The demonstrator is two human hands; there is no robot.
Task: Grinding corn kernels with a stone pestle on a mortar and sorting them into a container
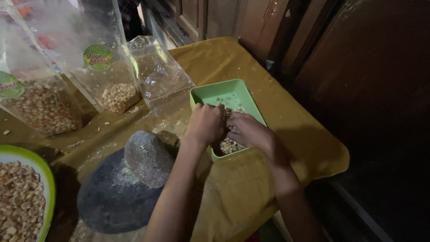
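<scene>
A green rectangular tray [233,89] sits on a mustard-yellow cloth [251,188], holding a scatter of pale crushed kernels [229,145]. Both my hands reach into its near half. My left hand [205,123] is curled, fingers bunched over the kernels. Beside it, fingertips touching, my right hand [247,131] is cupped over the same pile. What lies inside either palm is hidden.
A round dark grinding stone [112,201] with a grey oval hand stone [148,157] on it lies left of the tray. Clear plastic bags of kernels [45,105] [117,96] stand behind. A green-rimmed bowl of kernels [20,197] sits far left. Dark wooden furniture [251,22] stands behind.
</scene>
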